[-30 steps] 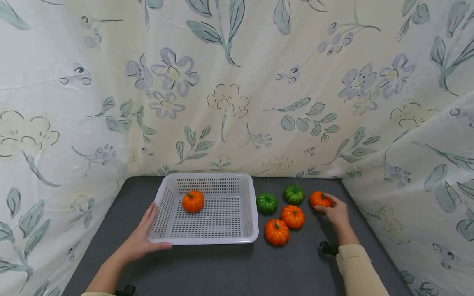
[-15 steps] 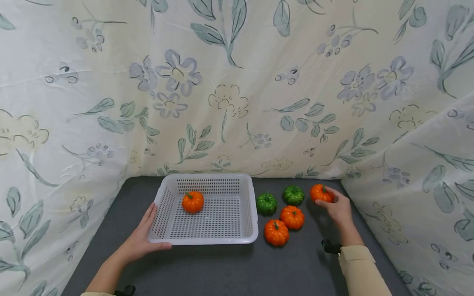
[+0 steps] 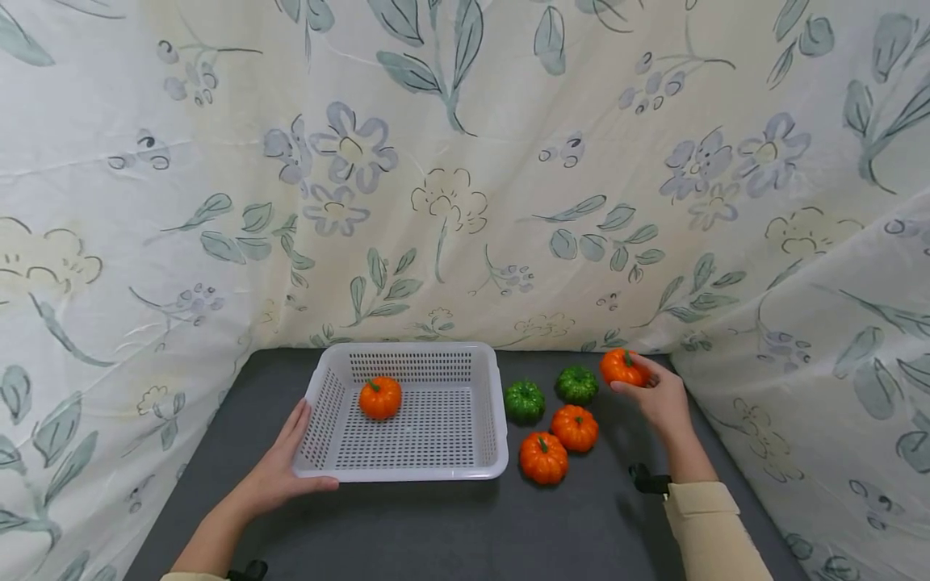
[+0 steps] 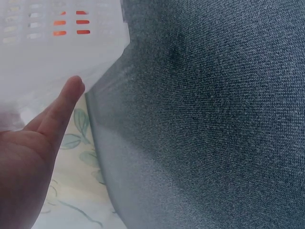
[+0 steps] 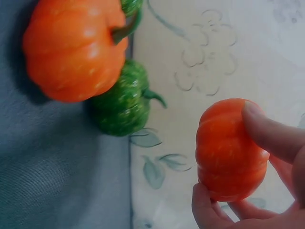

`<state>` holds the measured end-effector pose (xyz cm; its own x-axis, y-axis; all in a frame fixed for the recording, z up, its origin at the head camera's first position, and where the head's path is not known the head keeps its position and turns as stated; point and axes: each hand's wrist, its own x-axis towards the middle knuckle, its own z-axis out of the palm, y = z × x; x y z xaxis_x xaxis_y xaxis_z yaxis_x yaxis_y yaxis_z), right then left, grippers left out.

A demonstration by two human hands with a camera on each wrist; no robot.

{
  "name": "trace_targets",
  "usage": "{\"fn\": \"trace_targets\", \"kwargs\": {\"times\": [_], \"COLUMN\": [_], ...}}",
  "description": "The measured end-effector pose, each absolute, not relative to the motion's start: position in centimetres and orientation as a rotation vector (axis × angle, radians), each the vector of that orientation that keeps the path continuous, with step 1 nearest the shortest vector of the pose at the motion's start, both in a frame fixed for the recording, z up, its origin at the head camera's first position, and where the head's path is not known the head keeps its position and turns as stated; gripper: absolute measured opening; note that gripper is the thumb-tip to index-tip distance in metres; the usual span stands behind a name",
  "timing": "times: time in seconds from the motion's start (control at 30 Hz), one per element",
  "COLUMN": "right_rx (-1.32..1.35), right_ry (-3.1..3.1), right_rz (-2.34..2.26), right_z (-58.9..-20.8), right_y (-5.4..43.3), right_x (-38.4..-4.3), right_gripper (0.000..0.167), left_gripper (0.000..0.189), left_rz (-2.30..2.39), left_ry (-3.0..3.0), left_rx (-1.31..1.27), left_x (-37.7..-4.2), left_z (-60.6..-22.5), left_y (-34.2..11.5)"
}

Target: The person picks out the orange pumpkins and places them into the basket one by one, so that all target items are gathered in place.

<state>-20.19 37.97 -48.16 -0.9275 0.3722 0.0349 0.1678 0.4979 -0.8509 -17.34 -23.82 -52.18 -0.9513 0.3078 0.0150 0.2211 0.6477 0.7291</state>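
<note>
In the head view my right hand [image 3: 667,403] holds a small orange pumpkin [image 3: 619,367] above the far right of the table. The right wrist view shows the thumb and fingers pinching this pumpkin [image 5: 231,152] from opposite sides. My left hand [image 3: 272,480] rests against the near left corner of a white perforated plastic basket [image 3: 395,474], fingers along its left side and thumb along its front. In the left wrist view the thumb lies straight against the basket wall [image 4: 57,62]. One orange pumpkin [image 3: 380,398] sits inside the basket, towards its left.
Right of the basket stand two green pumpkins, one nearer [image 3: 524,402] and one farther [image 3: 577,385]. Two more orange pumpkins [image 3: 575,428] are in front of them. A floral curtain [image 3: 465,202] encloses the dark grey table [image 3: 436,532] at the back and sides.
My right hand has lifted the orange pumpkin off the table and brought it slightly up and left. My left hand, the basket and the other pumpkins have stayed in place.
</note>
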Motion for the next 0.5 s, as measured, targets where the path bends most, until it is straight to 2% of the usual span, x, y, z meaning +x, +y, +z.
{"fn": "trace_targets", "kwargs": {"times": [0.5], "right_rx": [-0.236], "right_ry": [-2.604], "right_rz": [1.292], "right_z": [-44.9], "right_y": [34.9], "right_x": [-20.0], "right_gripper": [0.071], "left_gripper": [0.133], "left_rz": [1.198], "left_ry": [2.739], "left_rx": [0.422], "left_x": [-17.5], "left_z": [-51.9], "left_y": [-23.8]}}
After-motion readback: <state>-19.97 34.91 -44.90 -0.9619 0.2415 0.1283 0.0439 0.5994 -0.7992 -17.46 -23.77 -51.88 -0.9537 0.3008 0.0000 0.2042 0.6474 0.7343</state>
